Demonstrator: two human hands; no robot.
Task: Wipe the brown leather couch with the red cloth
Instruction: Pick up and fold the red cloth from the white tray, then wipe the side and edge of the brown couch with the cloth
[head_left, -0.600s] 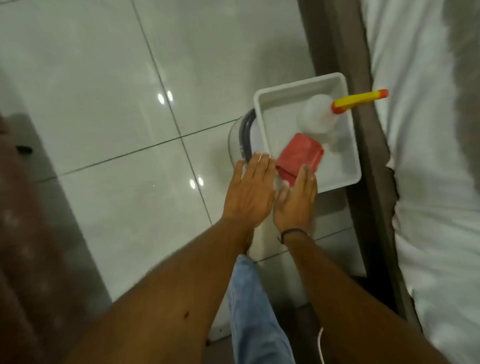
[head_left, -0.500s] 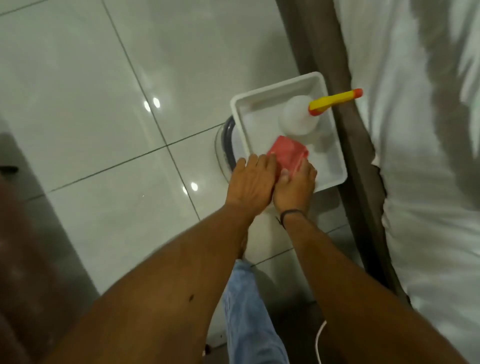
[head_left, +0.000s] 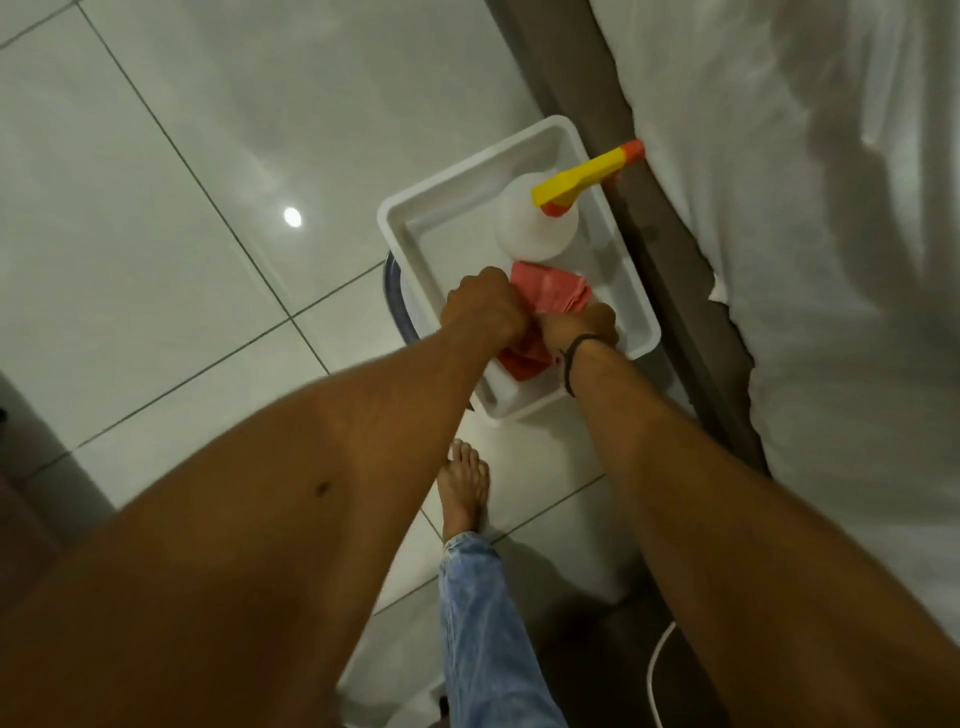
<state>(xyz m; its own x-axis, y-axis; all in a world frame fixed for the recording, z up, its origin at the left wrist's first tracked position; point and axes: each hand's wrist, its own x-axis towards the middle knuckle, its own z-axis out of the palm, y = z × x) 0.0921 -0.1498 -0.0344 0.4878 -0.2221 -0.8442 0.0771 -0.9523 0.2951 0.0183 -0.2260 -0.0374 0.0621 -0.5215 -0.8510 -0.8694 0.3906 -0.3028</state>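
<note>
The tiled floor was the largest thing, with a white sheet at the right. On the floor stood a white tray. Inside it, a spray bottle stood beside the red cloth. The left hand and the right hand were both in the tray, each grip closed on the red cloth. A bare foot stood just before the tray.

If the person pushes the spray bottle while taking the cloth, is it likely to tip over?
Probably yes. The spray bottle stands upright with a long yellow trigger head overhanging the white tray, so it looks top-heavy. It seems translucent plastic, likely light. The red cloth touches its base, so pulling may nudge it.
</note>
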